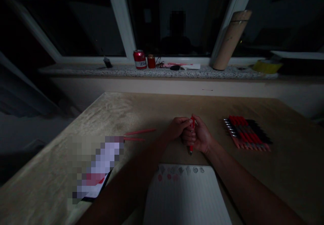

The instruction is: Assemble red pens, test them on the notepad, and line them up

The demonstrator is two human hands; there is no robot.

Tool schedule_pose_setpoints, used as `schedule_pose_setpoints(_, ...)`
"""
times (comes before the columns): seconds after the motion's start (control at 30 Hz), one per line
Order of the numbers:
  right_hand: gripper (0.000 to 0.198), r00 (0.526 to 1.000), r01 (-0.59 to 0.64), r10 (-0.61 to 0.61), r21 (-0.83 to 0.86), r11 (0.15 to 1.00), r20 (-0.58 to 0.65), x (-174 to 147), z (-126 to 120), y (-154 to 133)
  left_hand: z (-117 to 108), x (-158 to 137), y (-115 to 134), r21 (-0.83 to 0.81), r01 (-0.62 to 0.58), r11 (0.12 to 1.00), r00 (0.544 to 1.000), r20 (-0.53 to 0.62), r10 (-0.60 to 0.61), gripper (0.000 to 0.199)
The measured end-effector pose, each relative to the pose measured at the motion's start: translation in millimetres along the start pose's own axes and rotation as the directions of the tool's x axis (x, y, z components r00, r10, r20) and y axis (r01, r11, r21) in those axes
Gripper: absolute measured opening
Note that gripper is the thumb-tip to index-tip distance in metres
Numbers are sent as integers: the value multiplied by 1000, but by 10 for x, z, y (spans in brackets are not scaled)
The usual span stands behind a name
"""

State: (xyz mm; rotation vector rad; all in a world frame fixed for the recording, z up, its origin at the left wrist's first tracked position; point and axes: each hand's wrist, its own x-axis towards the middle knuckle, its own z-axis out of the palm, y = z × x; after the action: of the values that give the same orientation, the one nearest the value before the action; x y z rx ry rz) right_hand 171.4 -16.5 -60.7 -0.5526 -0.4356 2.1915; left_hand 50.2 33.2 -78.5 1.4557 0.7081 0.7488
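- Lined paper (187, 198), flat, small dark and reddish drawings (188, 170) near its top.
- Slim red pen (191, 148) just beyond it, tip paperward.
- Right hand (202, 139): fist curled round the pen.
- Left hand (177, 127): fingers bent at the pen's upper end; cannot tell whether they grip.
- Mottled table (113, 108), pens (245, 128) rowed right.

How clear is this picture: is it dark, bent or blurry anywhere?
Head view: dim overall, the middle window pane nearly black; head view: the tan flask leans outward, probably wide-lens stretch; head view: square blocks mask much of the phone; head view: the red pen in the right hand looks soft.
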Motion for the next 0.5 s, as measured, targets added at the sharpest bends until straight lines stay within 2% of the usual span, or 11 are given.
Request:
schedule_pose_setpoints(0.27,46,1000,0,0,17,1000,-13,1,-32,23,14,-1,3,26,-20,999,1000,12,20,40)
schedule_pose_setpoints(0.5,49,999,5,-3,32,999,-42,-10,28,20,32,-19,61,4,-8,1000,1000,-12,8,40)
